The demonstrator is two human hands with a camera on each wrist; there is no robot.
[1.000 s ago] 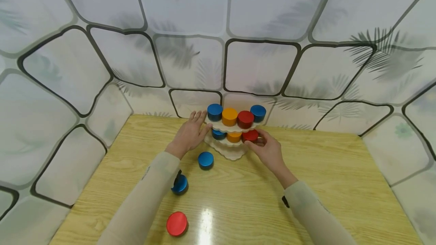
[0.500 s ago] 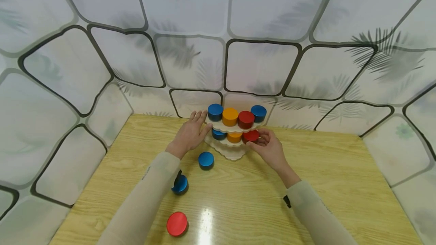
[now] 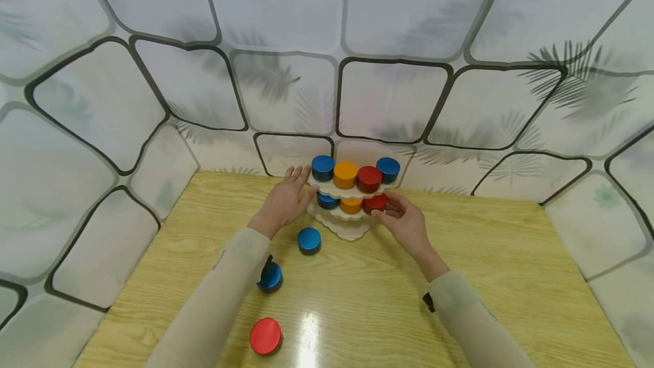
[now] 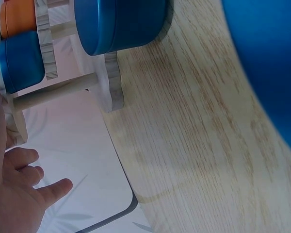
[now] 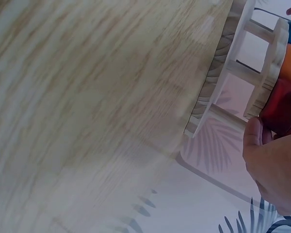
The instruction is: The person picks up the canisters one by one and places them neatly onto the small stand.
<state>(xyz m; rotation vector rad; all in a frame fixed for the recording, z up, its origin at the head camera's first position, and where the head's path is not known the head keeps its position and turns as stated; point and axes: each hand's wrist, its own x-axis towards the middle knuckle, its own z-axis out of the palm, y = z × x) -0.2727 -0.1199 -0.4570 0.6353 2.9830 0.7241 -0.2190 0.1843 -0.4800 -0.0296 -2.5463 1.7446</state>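
A tiered wooden stand with scalloped edges stands near the back wall. My right hand holds a red tin on the middle tier's right side, thumb at its front and fingers at its far side; part of the tin is hidden by the tier above. My left hand rests at the stand's left edge, fingers extended. Beside the red tin sit an orange tin and a blue tin. The top tier carries two blue tins, an orange tin and another red tin.
On the wooden table, a blue tin stands in front of the stand. A second blue tin is partly covered by the left wrist, and a red tin lies nearer. Patterned walls enclose the back and sides.
My right hand has shifted slightly to the right, its thumb sliding from the red tin's front toward its right side. The left hand and the loose tins have stayed put.
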